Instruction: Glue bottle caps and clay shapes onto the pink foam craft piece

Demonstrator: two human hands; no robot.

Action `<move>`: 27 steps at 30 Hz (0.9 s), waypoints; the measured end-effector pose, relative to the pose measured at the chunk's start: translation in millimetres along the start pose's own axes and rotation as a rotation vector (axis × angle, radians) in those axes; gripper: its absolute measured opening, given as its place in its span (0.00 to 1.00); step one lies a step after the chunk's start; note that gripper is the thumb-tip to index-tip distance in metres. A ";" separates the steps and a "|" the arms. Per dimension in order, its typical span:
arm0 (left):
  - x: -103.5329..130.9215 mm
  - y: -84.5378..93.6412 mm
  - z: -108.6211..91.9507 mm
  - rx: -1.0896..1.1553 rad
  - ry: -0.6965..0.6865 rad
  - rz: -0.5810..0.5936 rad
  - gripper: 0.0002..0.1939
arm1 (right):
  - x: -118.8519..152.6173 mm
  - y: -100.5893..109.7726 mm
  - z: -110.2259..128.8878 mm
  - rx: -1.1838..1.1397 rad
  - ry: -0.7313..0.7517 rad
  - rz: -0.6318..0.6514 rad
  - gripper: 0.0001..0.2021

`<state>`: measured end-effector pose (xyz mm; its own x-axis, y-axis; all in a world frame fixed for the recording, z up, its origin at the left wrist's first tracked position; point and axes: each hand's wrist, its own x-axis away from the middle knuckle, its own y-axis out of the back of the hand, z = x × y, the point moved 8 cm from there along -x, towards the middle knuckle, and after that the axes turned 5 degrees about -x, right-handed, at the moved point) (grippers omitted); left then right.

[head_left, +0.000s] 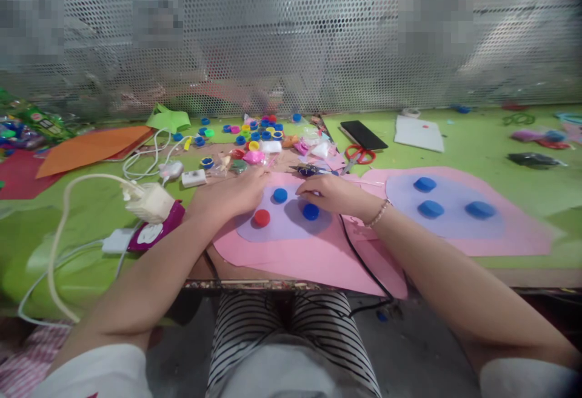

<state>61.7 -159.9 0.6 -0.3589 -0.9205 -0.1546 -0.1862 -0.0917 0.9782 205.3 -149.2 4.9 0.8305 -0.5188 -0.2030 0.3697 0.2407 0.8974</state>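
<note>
A pink paper shape [364, 264] bears a lilac paper piece [254, 232] with a red cap [262, 218] and two blue caps, one [280, 195] between my hands and one [311, 212] just below my right fingers. My left hand [245, 192] rests at the lilac piece's upper left edge, fingers together; whatever they hold is too small to tell. My right hand [330, 195] hovers over its right side, thumb and fingers pinched, with nothing clear between them. To the right, another pink shape [522, 243] bears a lilac piece [454, 228] and three blue caps.
Red-handled scissors [360, 155], a black phone [364, 135] and scattered colored caps [266, 134] lie beyond my hands. A purple power strip [159, 228] with plugs and white cables is at left. A black cord [359, 252] crosses the pink paper. Perforated metal [273, 34] stands behind.
</note>
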 end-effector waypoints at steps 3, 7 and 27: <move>-4.2 5.7 -8.7 0.061 -0.024 -0.056 0.21 | 0.3 0.4 0.3 -0.005 0.010 -0.012 0.12; -9.7 19.9 -16.2 0.222 -0.061 -0.244 0.19 | 1.2 1.5 0.7 0.000 0.015 -0.026 0.12; -6.2 17.7 -46.4 0.980 0.010 0.046 0.19 | 7.4 21.0 17.2 0.035 0.110 -0.391 0.36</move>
<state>103.1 -173.5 25.3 -0.3780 -0.9188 -0.1132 -0.8506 0.2964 0.4343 212.1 -162.2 29.0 0.6705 -0.4741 -0.5707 0.6535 0.0133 0.7568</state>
